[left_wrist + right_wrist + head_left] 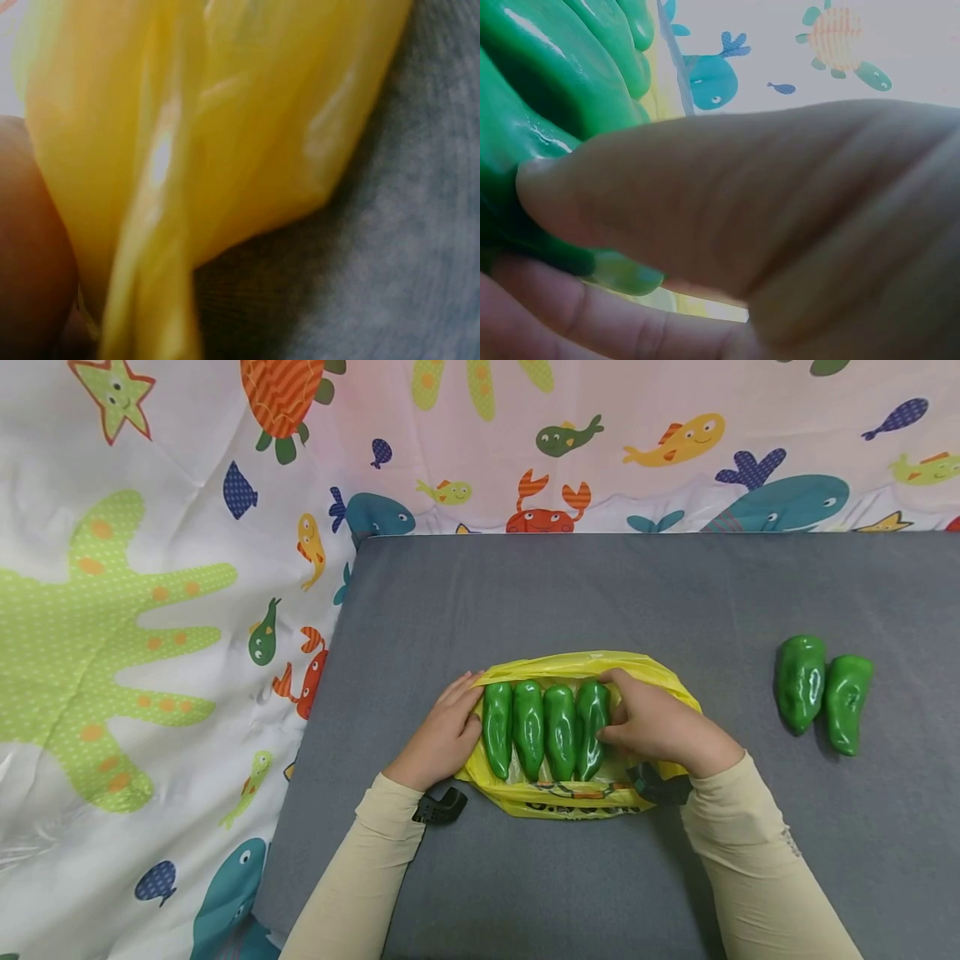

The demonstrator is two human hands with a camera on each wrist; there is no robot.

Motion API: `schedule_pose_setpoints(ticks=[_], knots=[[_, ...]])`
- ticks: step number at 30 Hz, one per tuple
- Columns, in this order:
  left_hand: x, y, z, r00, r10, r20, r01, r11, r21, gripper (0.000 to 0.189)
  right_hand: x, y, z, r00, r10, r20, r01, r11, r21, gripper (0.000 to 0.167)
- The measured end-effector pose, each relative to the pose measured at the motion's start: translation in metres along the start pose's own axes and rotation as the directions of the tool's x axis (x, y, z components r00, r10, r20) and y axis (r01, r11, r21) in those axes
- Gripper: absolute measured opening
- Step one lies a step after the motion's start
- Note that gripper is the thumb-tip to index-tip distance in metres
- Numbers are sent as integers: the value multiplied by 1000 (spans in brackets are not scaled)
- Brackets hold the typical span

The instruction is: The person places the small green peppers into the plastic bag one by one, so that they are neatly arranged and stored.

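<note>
Several glossy green peppers (528,727) lie side by side, upright in the head view, in the mouth of a yellow plastic bag (577,664). My left hand (441,739) holds the bag's left edge, thumb close to the leftmost pepper (497,729). In the left wrist view the folded yellow plastic (247,150) fills much of the picture, beside a bit of skin. With thumb and fingers, my right hand (663,722) pinches the rightmost pepper (590,731) of the row. The right wrist view shows the thumb pressing on that pepper (510,180), fingers underneath.
Two more green peppers, one upright (801,685) and one slightly tilted (847,703), lie together on the grey table (570,593) to the right. A cloth printed with sea animals (465,452) hangs along the back and left edges.
</note>
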State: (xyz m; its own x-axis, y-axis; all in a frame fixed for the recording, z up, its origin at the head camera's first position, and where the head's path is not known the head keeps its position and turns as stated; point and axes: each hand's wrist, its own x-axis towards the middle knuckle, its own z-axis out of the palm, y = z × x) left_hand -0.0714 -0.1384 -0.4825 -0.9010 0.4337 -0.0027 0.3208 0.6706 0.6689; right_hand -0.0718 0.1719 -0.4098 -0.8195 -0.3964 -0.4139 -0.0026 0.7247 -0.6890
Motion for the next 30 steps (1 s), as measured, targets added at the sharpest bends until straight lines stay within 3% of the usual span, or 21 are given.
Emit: schedule_pose_setpoints(ticks=[15,21,30], knots=[[1,-2,1,1000,-7,6,7,1000,6,53,-1,1,-2,1000,8,17,-9,1000,26,80],[1,-2,1,1000,-3,8,3,1000,8,53,-4,3,-6,1000,7,-3,-7,1000,-18,81],[1,-1,0,1000,-7,11,7,1000,2,53,-12,-2,-14,999,-4,-44,3,999,-33,60]])
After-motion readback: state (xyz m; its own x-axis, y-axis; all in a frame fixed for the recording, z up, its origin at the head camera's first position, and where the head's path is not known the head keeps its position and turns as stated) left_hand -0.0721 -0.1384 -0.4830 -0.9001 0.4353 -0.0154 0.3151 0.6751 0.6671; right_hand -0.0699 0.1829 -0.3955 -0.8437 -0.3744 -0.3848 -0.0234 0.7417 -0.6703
